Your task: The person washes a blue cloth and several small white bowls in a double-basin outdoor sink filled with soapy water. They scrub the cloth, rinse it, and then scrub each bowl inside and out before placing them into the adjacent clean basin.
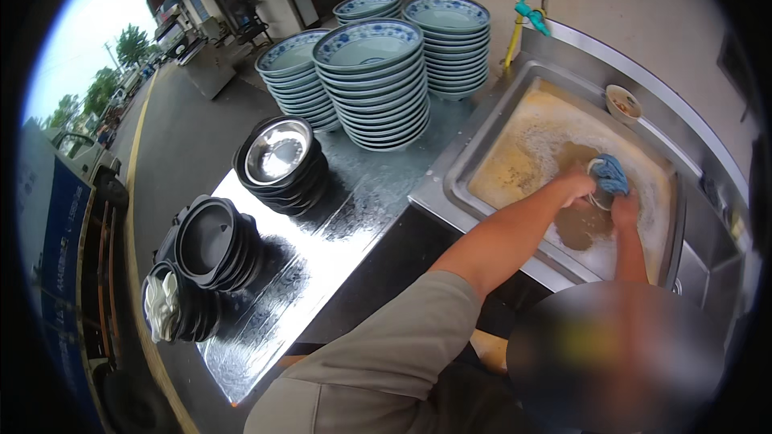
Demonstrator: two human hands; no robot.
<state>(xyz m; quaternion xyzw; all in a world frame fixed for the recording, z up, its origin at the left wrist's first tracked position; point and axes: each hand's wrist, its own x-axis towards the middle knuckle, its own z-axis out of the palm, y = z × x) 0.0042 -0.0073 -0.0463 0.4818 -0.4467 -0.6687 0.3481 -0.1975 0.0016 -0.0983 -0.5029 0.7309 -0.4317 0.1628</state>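
Both hands are over the murky, foamy water (512, 150) of a stainless steel sink (461, 178). My left hand (577, 185) grips the pale rim of a dish (596, 200), probably a bowl, whose body is mostly hidden by the hands and the water. In my right hand (625, 212) is a bunched blue cloth (611, 173), pressed against the dish's far side. A small bowl (623, 103) with food scraps in it rests on the sink's back ledge.
Left of the sink, a metal-topped table (362, 199) bears tall stacks of blue-patterned bowls (374, 84), metal-lined black bowls (280, 157) and black bowls (208, 241). A teal-handled tap (531, 12) stands behind the sink. A parked truck (60, 223) is across the roadway.
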